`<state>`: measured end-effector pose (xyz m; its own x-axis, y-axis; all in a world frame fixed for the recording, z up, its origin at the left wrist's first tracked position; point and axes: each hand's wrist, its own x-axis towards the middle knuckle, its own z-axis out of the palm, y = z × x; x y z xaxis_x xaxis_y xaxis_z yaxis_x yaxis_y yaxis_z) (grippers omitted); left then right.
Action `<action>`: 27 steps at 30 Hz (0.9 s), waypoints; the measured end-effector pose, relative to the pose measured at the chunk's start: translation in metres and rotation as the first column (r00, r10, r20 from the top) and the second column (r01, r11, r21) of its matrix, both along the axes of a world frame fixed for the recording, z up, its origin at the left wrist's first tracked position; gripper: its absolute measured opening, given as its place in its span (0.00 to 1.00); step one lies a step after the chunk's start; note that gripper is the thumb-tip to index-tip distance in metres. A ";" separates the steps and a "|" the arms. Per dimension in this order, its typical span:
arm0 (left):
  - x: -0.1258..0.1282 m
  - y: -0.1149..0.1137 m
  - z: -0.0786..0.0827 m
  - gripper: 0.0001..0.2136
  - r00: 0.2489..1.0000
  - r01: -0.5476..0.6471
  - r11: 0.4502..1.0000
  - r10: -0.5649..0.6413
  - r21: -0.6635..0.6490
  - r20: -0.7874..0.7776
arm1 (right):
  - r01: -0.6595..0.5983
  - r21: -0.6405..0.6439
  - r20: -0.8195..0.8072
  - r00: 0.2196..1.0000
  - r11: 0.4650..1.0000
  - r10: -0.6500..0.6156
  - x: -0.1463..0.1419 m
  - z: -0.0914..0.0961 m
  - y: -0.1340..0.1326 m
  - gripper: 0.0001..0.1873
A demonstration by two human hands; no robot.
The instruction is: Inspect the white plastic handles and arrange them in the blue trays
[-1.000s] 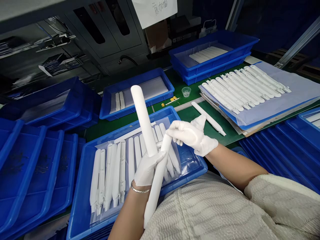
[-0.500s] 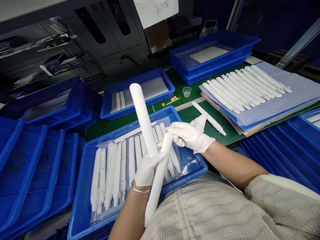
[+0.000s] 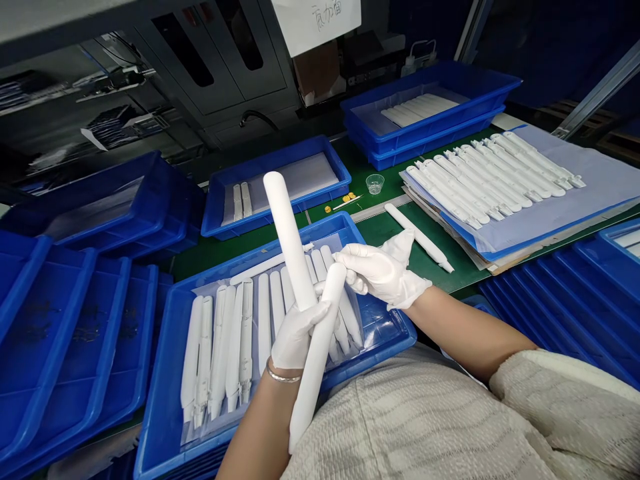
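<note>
White smooth rounded casings [image 3: 311,373] grasped by gloved left hand [image 3: 294,337]; right hand [image 3: 374,270] at casing end, grip unclear.

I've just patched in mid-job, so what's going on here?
A person's gloved left hand grips two long white parts, angled to each other. The gloved right hand has its fingertips at the upper end of the lower one. Beneath is a blue tray of similar pieces; another white part lies on the green bench.
</note>
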<state>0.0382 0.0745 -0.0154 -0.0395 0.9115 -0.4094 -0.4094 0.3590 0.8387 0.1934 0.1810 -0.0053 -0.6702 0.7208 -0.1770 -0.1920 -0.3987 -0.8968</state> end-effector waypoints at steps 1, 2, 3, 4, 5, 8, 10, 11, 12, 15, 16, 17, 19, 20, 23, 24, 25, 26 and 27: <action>0.001 0.000 0.000 0.29 1.000 -0.005 1.000 0.005 0.006 0.011 | 0.011 0.018 -0.004 1.000 1.000 -0.011 0.001 -0.002 0.002 0.24; 0.001 0.000 0.000 0.29 1.000 -0.017 1.000 0.017 0.014 0.020 | 0.039 0.039 -0.012 0.999 0.999 -0.038 0.002 -0.004 0.006 0.22; 0.001 0.000 0.000 0.28 0.999 -0.038 0.999 0.038 0.021 0.026 | 0.083 0.061 -0.022 0.996 0.995 -0.082 0.005 -0.005 0.011 0.20; 0.001 0.000 0.000 0.28 0.998 -0.055 0.998 0.054 0.021 0.028 | 0.145 0.084 -0.033 0.989 0.986 -0.143 0.011 -0.006 0.018 0.19; 0.001 0.000 0.000 0.28 0.997 -0.067 0.998 0.067 0.016 0.028 | 0.222 0.106 -0.038 0.975 0.969 -0.219 0.017 -0.007 0.026 0.20; -0.002 0.000 -0.002 0.28 0.996 -0.084 0.996 0.085 -0.012 0.026 | 0.445 0.202 0.000 0.891 0.872 -0.455 0.047 -0.014 0.057 0.23; -0.004 0.001 -0.003 0.28 0.995 -0.095 0.995 0.095 -0.029 0.003 | 0.505 0.319 0.087 0.827 0.802 -0.555 0.070 -0.022 0.073 0.22; -0.004 0.001 -0.004 0.29 0.995 -0.101 0.994 0.101 -0.036 -0.012 | 0.484 0.393 0.152 0.805 0.782 -0.574 0.080 -0.027 0.078 0.20; -0.005 0.002 -0.004 0.30 0.995 -0.098 0.994 0.097 -0.044 -0.023 | 0.425 0.471 0.229 0.787 0.773 -0.573 0.089 -0.032 0.082 0.19; -0.005 0.004 -0.002 0.31 0.996 -0.080 0.994 0.078 -0.069 -0.034 | 0.120 0.678 0.484 0.670 0.725 -0.563 0.108 -0.047 0.082 0.18; -0.006 0.005 -0.002 0.32 0.997 -0.077 0.994 0.075 -0.077 -0.034 | 0.030 0.715 0.544 0.604 0.699 -0.582 0.112 -0.051 0.081 0.18; -0.006 0.005 -0.001 0.33 0.997 -0.077 0.993 0.074 -0.085 -0.034 | -0.029 0.734 0.589 0.526 0.679 -0.614 0.116 -0.054 0.080 0.18; -0.006 0.006 -0.001 0.34 0.997 -0.074 0.992 0.071 -0.101 -0.034 | -0.068 0.729 0.659 0.341 0.682 -0.671 0.121 -0.059 0.081 0.19; -0.006 0.006 -0.001 0.35 0.997 -0.075 0.991 0.071 -0.107 -0.035 | -0.068 0.709 0.693 0.249 0.702 -0.676 0.123 -0.061 0.083 0.21; -0.006 0.007 -0.002 0.35 0.997 -0.066 0.990 0.061 -0.122 -0.042 | -0.080 0.642 0.767 0.078 0.763 -0.637 0.124 -0.070 0.091 0.24; -0.006 0.007 -0.003 0.35 0.997 -0.062 0.990 0.056 -0.125 -0.045 | -0.071 0.624 0.781 0.089 0.778 -0.618 0.122 -0.073 0.094 0.23; -0.006 0.008 -0.003 0.35 0.997 -0.060 0.990 0.054 -0.124 -0.048 | -0.049 0.610 0.790 0.127 0.791 -0.600 0.120 -0.077 0.096 0.22; -0.006 0.008 -0.002 0.35 0.997 -0.060 0.991 0.054 -0.118 -0.049 | -0.019 0.597 0.791 0.179 0.802 -0.585 0.118 -0.080 0.098 0.19; -0.006 0.008 -0.002 0.34 0.998 -0.056 0.992 0.050 -0.113 -0.049 | 0.011 0.584 0.787 0.234 0.811 -0.570 0.115 -0.083 0.100 0.16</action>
